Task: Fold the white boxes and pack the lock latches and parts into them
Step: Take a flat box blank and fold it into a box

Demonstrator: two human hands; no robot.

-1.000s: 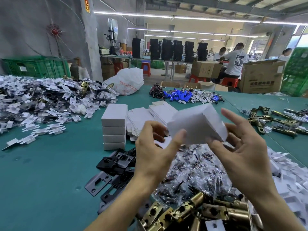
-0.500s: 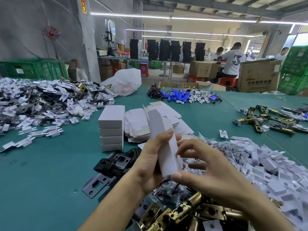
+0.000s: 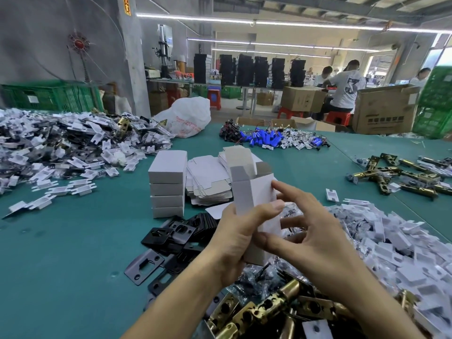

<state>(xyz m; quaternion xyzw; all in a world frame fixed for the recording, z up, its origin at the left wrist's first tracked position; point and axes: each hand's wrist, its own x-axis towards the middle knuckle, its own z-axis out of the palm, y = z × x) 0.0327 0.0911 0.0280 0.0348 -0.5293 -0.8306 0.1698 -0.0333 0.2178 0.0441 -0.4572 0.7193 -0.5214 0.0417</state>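
Scene: a green tabletop in a workshop, seen from the wearer's head, looking down at two bare hands.
Left hand: gripped the white box, thumb laid across its front face and the fingers hidden behind it.
Right hand: fingers spread and nearly straight; the index tip touched the box's right edge and the thumb lay against its lower front.
White box: held upright between the two hands above the near edge of the tabletop, its top flaps standing open and showing grey inner sides.
Folded boxes: four closed white boxes stacked just left of the held one.
Flat blanks: a fanned heap of unfolded white box card, just behind the held box and beside the stack.
Black plates: a loose pile below the stack, close to the left hand.
Bagged parts: small clear bags of dark pieces, under the hands.
Brass latches: heaped at the near edge, beneath the forearms.
White card inserts: a wide heap to the right.
Far left: a large mixed pile of white pieces and dark parts.
Far right: more brass latches, well apart from the hands.
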